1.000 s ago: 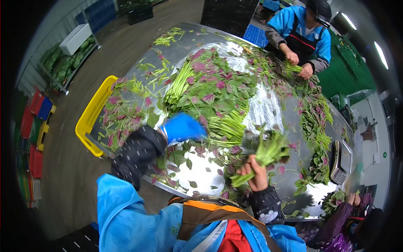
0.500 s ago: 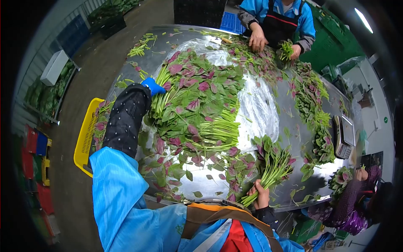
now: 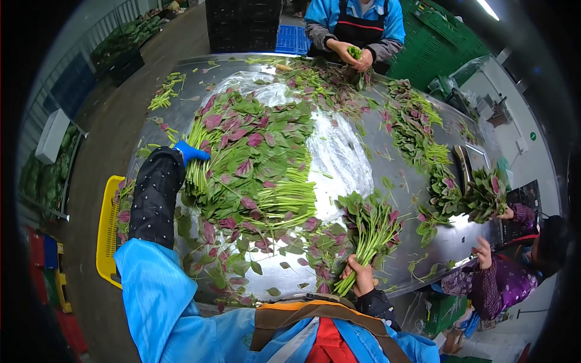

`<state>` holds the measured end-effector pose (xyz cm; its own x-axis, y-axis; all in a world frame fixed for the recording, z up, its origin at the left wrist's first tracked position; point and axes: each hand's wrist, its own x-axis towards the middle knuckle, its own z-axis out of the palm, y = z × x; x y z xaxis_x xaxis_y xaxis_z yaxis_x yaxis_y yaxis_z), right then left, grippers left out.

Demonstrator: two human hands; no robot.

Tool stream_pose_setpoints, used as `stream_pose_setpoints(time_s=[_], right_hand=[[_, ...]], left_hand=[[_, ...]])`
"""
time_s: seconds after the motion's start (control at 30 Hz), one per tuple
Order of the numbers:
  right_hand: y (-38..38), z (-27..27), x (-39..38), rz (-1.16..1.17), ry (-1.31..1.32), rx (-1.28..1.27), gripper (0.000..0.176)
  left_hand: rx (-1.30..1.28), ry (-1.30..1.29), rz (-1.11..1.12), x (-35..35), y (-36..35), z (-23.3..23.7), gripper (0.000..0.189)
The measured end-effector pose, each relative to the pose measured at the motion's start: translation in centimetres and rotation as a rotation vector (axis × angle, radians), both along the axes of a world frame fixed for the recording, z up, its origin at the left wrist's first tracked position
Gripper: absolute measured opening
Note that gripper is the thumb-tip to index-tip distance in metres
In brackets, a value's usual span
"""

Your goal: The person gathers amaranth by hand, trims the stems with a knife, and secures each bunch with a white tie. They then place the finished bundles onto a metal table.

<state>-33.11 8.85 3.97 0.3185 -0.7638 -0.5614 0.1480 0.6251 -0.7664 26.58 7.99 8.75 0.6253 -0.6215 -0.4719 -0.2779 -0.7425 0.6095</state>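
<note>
Amaranth bunch [image 3: 374, 233]: our right hand [image 3: 361, 275] holds it at the near edge of the surface [image 3: 454, 239], fingers wrapped around its lower stems [image 3: 365, 253]. We judge it light and springy, with soft, easily bruised leaves [image 3: 360, 210]; hold is best taken by the firmer stems. Farther off, our blue-gloved left hand [image 3: 192, 152] touches the amaranth pile [image 3: 257, 154]; we cannot tell how far its fingers close.
</note>
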Motion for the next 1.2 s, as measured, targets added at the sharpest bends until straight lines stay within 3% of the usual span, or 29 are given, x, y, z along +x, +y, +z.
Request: stream_pose_setpoints(time_s=[0.1, 0.17, 0.23, 0.3, 0.33, 0.4, 0.43, 0.47, 0.53, 0.6, 0.67, 0.77, 0.97, 1.03, 1.07, 1.2], right_hand=[[-0.2, 0.0, 0.1, 0.016, 0.020, -0.004, 0.011], [-0.1, -0.5, 0.0, 0.046, 0.055, -0.017, 0.012], [-0.2, -0.9, 0.0, 0.046, 0.082, -0.031, 0.012], [-0.3, -0.8, 0.2, 0.057, 0.091, -0.047, 0.012], [-0.2, -0.4, 0.4, 0.061, 0.080, -0.055, 0.014], [0.8, -0.4, -0.4, 0.074, 0.064, -0.016, 0.014], [-0.1, -0.4, 0.3, 0.083, 0.028, -0.034, 0.013], [-0.8, -0.8, 0.9, 0.077, 0.052, -0.053, 0.012], [-0.6, -1.5, 0.2, 0.087, 0.113, -0.036, 0.010], [-0.3, -1.1, 0.2, 0.067, 0.092, -0.030, 0.011], [-0.7, -0.9, 0.9, 0.070, 0.087, -0.028, 0.011], [-0.6, -1.0, 1.0, 0.064, 0.101, -0.010, 0.012], [-0.7, -0.4, 1.1, 0.083, 0.176, -0.078, 0.012], [-1.3, 1.3, 2.2, 0.117, 0.054, -0.108, 0.015], [-1.9, 2.3, 3.4, 0.147, -0.032, -0.131, 0.017], [-4.7, 7.3, 11.8, 0.317, -0.193, -0.293, 0.015]], left_hand=[[0.090, -0.189, 0.006, 1.4, -1.2, -1.5, 0.066], [0.242, -0.326, -0.162, 1.8, -1.2, -0.9, 0.063], [0.116, -0.370, -0.296, 3.3, -0.8, -3.4, 0.058], [0.051, -0.411, -0.152, 3.6, -0.6, -4.7, 0.054], [0.070, -0.494, -0.241, 3.6, -0.7, -3.6, 0.052], [0.051, -0.335, -0.202, 5.5, 0.2, -5.5, 0.049], [-0.035, -0.158, -0.048, 8.0, -0.3, -5.2, 0.047], [0.183, -0.539, -0.195, 5.0, -1.3, -1.3, 0.046], [-0.008, -0.375, -0.148, 10.4, -1.9, -5.7, 0.065], [-0.011, -0.271, -0.125, 9.6, -1.3, -7.1, 0.078], [0.016, -0.395, -0.112, 5.2, -0.8, -3.6, 0.081], [0.079, -0.339, -0.122, 4.5, -0.7, -3.6, 0.077], [0.111, -0.282, -0.124, 6.5, -2.1, -2.4, 0.049], [0.148, -0.256, -0.144, 6.3, -2.3, -0.3, 0.045], [0.231, -0.370, -0.223, 4.6, -2.5, 2.1, 0.044], [0.211, -0.282, -0.228, 6.1, -2.9, 1.1, 0.045]])
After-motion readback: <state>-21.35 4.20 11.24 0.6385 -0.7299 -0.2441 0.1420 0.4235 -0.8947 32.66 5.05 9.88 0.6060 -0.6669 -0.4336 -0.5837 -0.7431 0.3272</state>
